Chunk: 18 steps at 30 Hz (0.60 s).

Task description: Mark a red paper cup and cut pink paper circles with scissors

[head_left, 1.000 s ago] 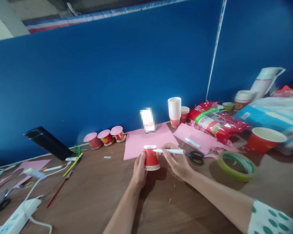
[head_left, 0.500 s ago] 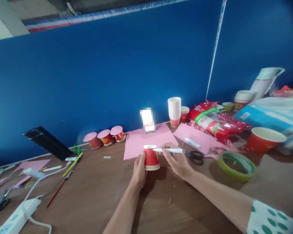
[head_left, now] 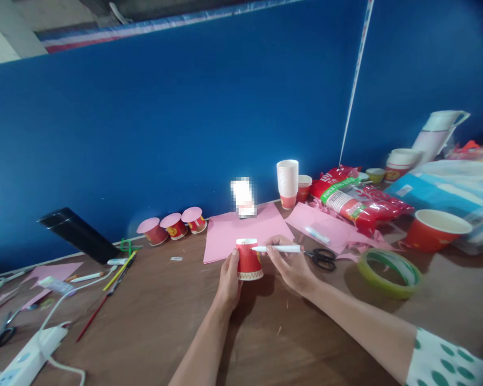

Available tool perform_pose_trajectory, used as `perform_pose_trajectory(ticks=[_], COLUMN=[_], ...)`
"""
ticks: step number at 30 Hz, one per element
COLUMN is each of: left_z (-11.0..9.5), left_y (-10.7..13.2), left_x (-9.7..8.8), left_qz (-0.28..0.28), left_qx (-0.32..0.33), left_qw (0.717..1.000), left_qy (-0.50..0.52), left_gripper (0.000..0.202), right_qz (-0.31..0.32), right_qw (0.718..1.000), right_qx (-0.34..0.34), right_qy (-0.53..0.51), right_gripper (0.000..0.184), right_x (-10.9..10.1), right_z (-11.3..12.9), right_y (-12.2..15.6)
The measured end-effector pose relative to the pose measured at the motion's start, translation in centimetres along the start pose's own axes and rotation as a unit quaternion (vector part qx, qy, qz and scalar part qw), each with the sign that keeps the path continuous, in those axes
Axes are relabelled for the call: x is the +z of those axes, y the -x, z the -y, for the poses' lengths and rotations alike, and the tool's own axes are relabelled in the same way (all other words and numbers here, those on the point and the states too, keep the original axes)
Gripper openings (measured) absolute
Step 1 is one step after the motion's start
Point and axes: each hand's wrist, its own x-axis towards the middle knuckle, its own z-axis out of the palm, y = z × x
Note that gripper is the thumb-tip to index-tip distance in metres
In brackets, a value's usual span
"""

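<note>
A small red paper cup (head_left: 249, 261) stands upside down on the brown table (head_left: 153, 327), at the near edge of a pink paper sheet (head_left: 229, 234). My left hand (head_left: 227, 281) is closed round the cup's left side. My right hand (head_left: 290, 266) grips a white pen (head_left: 277, 249) that lies level, its tip touching the cup's upper right side. Black scissors (head_left: 322, 258) lie just right of my right hand.
Three upturned red cups with pink tops (head_left: 173, 225) stand by the blue wall. A white cup stack (head_left: 287, 182), red packages (head_left: 352, 201), a red bowl (head_left: 437, 229) and a green tape roll (head_left: 389, 271) sit to the right. A power strip (head_left: 28, 360), pencils and a black box (head_left: 78, 235) lie left.
</note>
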Motion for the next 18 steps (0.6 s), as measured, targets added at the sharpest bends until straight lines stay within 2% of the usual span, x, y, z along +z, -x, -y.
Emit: perform_pose_trajectory(ticks=[6,11,18], left_z=[-0.01,0.14,0.13], left_y=[0.04,-0.10,-0.06], left_x=[-0.08,-0.31,-0.16], left_qz=[0.017,0.015,0.002], left_qx=[-0.001,-0.022,-0.014], left_qw=[1.000,0.999,0.999], left_qy=[0.020,0.030,0.042], left_gripper=[0.040,0.042,0.041], right_qz=[0.020,0.048,0.014], right_qw=[0.999,0.999,0.998], right_qx=[0.005,-0.011,-0.052], right_qy=[-0.031,-0.016,0.036], right_gripper=[0.012,0.008,0.008], right_x=[0.01,0.09,0.04], right_z=[0.59,0.85,0.89], right_y=[0.36,0.70,0.82])
